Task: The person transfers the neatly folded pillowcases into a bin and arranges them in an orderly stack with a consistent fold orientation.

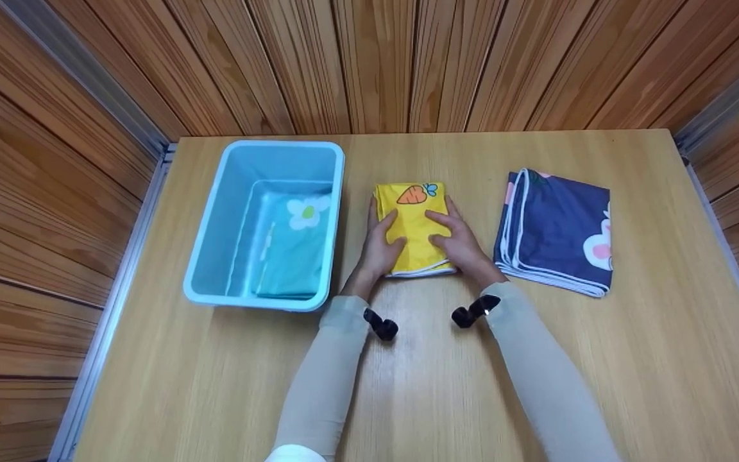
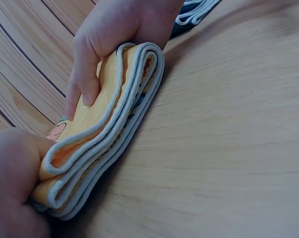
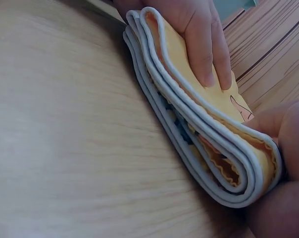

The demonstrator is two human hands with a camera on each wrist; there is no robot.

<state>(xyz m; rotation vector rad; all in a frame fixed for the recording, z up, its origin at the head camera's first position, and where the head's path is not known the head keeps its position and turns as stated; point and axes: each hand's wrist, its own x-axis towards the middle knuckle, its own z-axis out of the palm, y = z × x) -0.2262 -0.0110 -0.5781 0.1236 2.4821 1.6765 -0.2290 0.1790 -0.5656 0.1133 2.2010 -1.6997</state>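
A folded yellow cloth [image 1: 414,224] with a carrot print and pale piped edges lies in the middle of the table. My left hand [image 1: 381,249] grips its left side and my right hand [image 1: 462,244] its right side. In the head view, a thumb and a finger of each hand lie on the top face, while other fingers go down the sides, partly hidden. Both wrist views show the stacked layers of the yellow cloth [image 2: 97,116] from the near edge, with my right hand [image 3: 293,153] curled around one end.
Left of my hands stands a light blue plastic bin [image 1: 254,301], holding a folded teal cloth [image 1: 292,263] with a white flower. A folded navy cloth [image 1: 555,224] with white edging lies to the right on the wooden table [image 1: 421,398]. Wood-plank walls [image 1: 382,64] border the table.
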